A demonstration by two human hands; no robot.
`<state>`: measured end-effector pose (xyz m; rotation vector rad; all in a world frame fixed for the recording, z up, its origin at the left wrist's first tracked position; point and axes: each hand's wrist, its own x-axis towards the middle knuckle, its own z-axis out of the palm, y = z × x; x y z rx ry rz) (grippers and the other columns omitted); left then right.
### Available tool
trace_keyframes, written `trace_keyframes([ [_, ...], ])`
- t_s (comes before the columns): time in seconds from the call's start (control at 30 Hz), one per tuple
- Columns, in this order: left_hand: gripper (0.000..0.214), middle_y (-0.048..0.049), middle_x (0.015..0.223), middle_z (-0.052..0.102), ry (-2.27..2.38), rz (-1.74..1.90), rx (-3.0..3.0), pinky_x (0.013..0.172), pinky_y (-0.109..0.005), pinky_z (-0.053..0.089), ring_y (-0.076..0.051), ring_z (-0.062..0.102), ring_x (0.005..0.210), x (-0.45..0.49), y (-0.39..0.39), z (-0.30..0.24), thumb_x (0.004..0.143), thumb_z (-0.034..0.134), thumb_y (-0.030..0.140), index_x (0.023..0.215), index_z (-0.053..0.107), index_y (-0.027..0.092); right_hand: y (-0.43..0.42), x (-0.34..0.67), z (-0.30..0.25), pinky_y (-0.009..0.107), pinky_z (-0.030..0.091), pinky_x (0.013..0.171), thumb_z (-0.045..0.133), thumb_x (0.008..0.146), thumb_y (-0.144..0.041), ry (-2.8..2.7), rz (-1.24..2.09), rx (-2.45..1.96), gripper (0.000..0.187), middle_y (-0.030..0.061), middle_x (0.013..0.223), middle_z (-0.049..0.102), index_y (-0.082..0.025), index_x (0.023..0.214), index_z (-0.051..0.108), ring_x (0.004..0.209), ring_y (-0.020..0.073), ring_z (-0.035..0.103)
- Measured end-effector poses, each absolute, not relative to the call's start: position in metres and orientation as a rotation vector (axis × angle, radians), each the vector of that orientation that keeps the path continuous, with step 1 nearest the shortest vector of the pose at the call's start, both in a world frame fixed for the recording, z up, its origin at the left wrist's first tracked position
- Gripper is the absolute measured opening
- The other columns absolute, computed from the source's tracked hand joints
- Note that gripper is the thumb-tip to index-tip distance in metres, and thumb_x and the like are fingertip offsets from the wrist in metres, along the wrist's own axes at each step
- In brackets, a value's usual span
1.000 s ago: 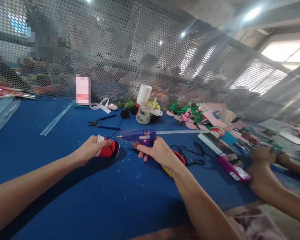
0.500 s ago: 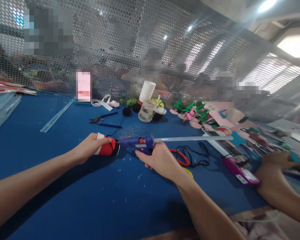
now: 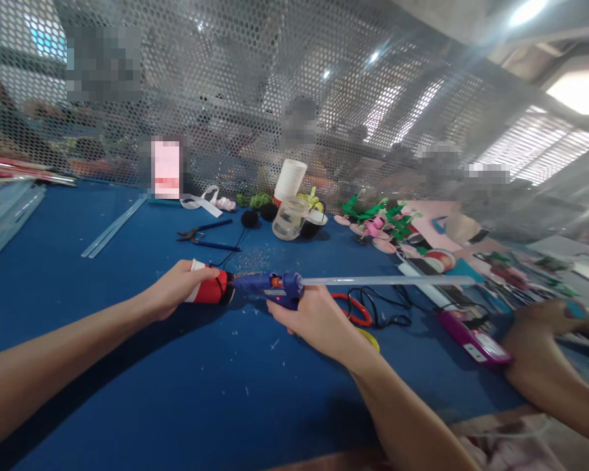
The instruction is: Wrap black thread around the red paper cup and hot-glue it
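Observation:
A paper cup, white at its rim with a red and black covering, lies sideways in the grip of my left hand. My right hand is wrapped round the handle of a blue glue gun with a small red light on it. The gun's nozzle points left and meets or nearly meets the cup's dark end; contact is hard to make out. From its rear a long clear glue stick sticks out to the right. A thin dark cord runs from the cup up to a black pompom.
Pliers lie behind the cup. Further back stand stacked white cups and a clear jar. Black cable and a purple power strip are on the right, beside another person's hand. A perforated screen borders the table.
The rear of the glue gun has dipped slightly, so the glue stick's far end sits lower. My left hand and the cup have hardly moved.

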<state>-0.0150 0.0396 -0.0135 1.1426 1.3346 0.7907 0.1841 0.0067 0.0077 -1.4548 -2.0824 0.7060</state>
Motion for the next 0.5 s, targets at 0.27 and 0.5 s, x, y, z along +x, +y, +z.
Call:
trace_keyframes([
  [0.27, 0.015, 0.0002, 0.05, 0.057, 1.315, 0.816, 1.11, 0.056, -0.025, 0.038, -0.015, 0.054, 0.054, -0.0153, 0.0397, -0.0142, 0.058, 0.056, 0.028, 0.055, 0.059, 0.013, 0.0065, 0.184, 0.0046, 0.021, 0.033, 0.039, 0.045, 0.067, -0.022, -2.111, 0.591, -1.494, 0.017, -0.0039, 0.038, 0.044, -0.018, 0.05, 0.044, 0.038, 0.0092, 0.041],
  [0.5, 0.018, 0.0005, 0.048, 0.055, 1.288, 0.82, 1.105, 0.057, -0.026, 0.039, -0.015, 0.054, 0.055, -0.015, 0.0391, -0.014, 0.059, 0.056, 0.029, 0.05, 0.056, 0.013, 0.0039, 0.1844, 0.0063, 0.022, 0.03, 0.04, 0.046, 0.067, -0.022, -2.147, 0.587, -1.53, 0.019, -0.0036, 0.039, 0.043, -0.018, 0.049, 0.042, 0.038, 0.0086, 0.038],
])
